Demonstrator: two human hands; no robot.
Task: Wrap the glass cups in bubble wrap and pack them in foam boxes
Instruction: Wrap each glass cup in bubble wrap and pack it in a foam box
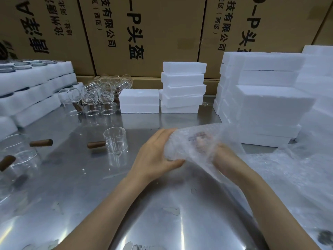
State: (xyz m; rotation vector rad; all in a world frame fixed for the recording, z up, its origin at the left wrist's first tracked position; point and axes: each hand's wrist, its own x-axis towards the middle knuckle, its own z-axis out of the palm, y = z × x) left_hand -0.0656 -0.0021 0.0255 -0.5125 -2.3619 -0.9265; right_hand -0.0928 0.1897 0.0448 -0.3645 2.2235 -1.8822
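Observation:
Over the middle of the steel table [75,177], both hands hold a bundle of bubble wrap [182,141] with a cup inside; a brown handle shows dimly through the wrap. My left hand [155,152] grips the bundle's left side, thumb underneath. My right hand [221,156] holds it from the right, mostly veiled by the sheet. A bare glass cup with a wooden handle [115,141] stands to the left. More loose cups [18,156] sit at the far left and in a cluster [97,96] at the back.
Stacks of white foam boxes stand at the back centre [182,87] and right [266,105]. Foam trays holding dark-rimmed glassware [32,82] are piled at the left. A heap of bubble wrap [297,170] covers the right side. Cardboard cartons [144,33] form the back wall.

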